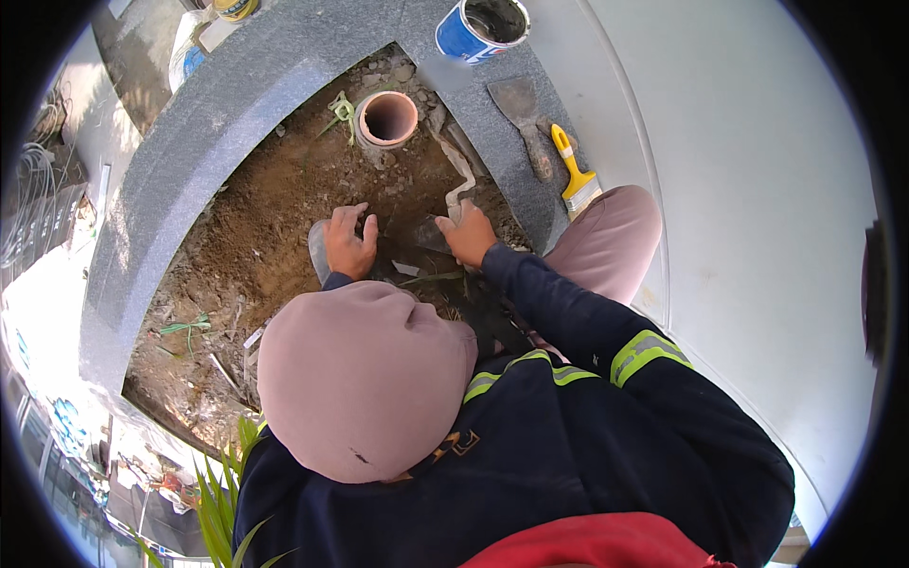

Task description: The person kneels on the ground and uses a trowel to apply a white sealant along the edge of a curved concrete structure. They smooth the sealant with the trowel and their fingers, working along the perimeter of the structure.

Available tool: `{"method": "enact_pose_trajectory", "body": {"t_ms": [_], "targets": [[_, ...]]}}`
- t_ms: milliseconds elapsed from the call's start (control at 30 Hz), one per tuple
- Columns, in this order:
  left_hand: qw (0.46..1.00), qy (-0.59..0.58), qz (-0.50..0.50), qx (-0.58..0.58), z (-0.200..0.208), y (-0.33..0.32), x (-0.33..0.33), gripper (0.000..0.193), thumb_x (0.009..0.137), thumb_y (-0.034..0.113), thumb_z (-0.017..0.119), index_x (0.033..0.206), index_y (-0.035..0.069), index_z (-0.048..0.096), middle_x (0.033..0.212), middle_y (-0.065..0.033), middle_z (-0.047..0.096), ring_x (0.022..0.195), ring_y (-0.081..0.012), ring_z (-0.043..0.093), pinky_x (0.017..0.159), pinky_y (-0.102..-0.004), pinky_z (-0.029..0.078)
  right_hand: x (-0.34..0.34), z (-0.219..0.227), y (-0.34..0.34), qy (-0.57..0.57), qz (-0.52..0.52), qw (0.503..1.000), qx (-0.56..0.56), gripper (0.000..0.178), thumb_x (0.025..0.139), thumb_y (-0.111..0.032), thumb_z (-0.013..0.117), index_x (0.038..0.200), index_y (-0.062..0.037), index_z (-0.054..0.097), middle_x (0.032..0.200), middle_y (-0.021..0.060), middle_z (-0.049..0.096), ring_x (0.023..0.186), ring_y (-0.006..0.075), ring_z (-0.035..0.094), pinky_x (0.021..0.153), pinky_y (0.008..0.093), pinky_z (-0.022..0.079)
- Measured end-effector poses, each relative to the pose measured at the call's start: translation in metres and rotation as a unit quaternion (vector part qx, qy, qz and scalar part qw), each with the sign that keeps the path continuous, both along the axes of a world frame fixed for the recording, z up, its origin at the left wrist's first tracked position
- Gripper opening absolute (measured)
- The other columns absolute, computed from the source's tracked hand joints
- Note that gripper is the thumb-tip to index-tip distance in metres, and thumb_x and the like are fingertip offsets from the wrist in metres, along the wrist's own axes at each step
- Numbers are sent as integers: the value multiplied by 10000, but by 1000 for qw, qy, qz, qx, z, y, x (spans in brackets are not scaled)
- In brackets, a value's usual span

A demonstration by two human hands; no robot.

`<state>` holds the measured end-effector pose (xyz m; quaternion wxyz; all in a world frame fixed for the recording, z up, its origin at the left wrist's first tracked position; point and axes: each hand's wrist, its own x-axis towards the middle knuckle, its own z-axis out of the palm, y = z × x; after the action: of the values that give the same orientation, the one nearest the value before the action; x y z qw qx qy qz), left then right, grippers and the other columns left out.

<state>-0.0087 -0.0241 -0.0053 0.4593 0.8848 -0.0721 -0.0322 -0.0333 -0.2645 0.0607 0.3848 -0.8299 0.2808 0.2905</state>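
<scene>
My left hand (350, 244) is low over the brown soil (275, 204), its thumb and fingers apart and slightly bent. A smooth grey piece (318, 248) shows beside it; I cannot tell what it is. To the right, my right hand (469, 235) has its fingers closed at the lower end of a pale, crumpled strip (462, 170). That strip runs up along the bed's right side. Beyond my hands, an orange-brown pipe (388, 118) stands upright in the soil, its round mouth uncovered. A pale green tie or plant scrap (342, 111) lies against its left side.
Grey stone edging (194, 151) borders the bed. On its right part are a blue-and-white bucket (481, 33) of dark grey material, a dirty scraper (523, 118) and a yellow-handled brush (574, 170). A pale wall (757, 189) rises at right. Green leaves (216, 502) stand lower left.
</scene>
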Motion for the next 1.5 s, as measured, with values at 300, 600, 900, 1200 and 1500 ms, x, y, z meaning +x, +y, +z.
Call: {"method": "enact_pose_trajectory", "body": {"t_ms": [300, 600, 900, 1200, 1500], "targets": [[1000, 6, 9, -12, -7, 0, -4, 314, 924, 225, 689, 1189, 56, 692, 1041, -103, 663, 858, -272, 613, 815, -399, 436, 2, -35, -18, 96, -16, 987, 129, 385, 916, -169, 674, 1156, 82, 507, 876, 246, 649, 516, 293, 647, 506, 416, 536], [1000, -16, 7, 0, -4, 3, 0, 285, 938, 245, 675, 1135, 39, 690, 1028, -123, 663, 872, -289, 621, 813, -410, 438, -5, -13, 0, -47, 23, 998, -24, 417, 844, -206, 711, 1131, 56, 560, 1108, 314, 662, 1067, 487, 644, 916, 527, 519], [1000, -5, 5, -4, 0, -2, 1, 287, 937, 228, 663, 1141, 27, 684, 1001, -138, 642, 892, -301, 619, 830, -408, 465, 34, -39, 18, 82, -111, 968, 208, 399, 904, -105, 642, 1205, 115, 502, 926, 252, 656, 618, 320, 704, 523, 484, 552], [1000, -18, 7, -13, -15, 2, -3, 330, 950, 255, 644, 1160, 1, 664, 1028, -151, 631, 871, -301, 612, 826, -417, 477, -47, -21, 22, -5, 75, 995, 65, 380, 874, -164, 661, 1127, 94, 545, 915, 264, 669, 550, 337, 685, 513, 454, 560], [998, 25, 13, -51, -4, -11, 0, 321, 934, 229, 650, 1155, -5, 647, 1018, -160, 615, 889, -301, 604, 820, -419, 483, -30, -51, 53, 0, -90, 985, 148, 296, 910, -117, 623, 1097, 68, 488, 728, 159, 618, 510, 235, 641, 418, 404, 487]]}}
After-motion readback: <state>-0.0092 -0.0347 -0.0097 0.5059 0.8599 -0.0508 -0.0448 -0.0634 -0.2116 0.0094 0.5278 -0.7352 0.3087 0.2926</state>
